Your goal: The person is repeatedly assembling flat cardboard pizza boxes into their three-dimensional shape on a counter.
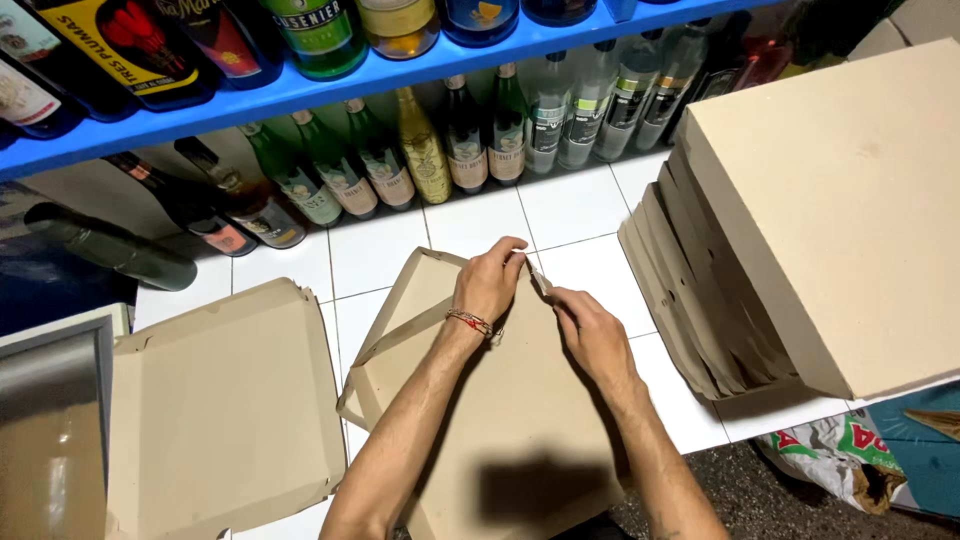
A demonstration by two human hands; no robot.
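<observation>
We see two bare forearms coming up from the bottom edge, with no sleeves showing on either one. The left hand (489, 283) wears a thin bracelet (472, 322) of red thread and small beads around the wrist, with a little loose end hanging at its side. The right hand (590, 328) has nothing on it, no rings or watch, and a small dark mark shows low on that forearm.

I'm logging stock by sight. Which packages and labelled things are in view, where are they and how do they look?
Flat cardboard box: centre, tan, both hands folding its corner.
Open box: left, tan, flaps out.
Box stack: right, beige, square.
Bottles: back, under blue shelf; green, clear, gold, pale labels.
Printed bag: lower right, white, red, green.
</observation>
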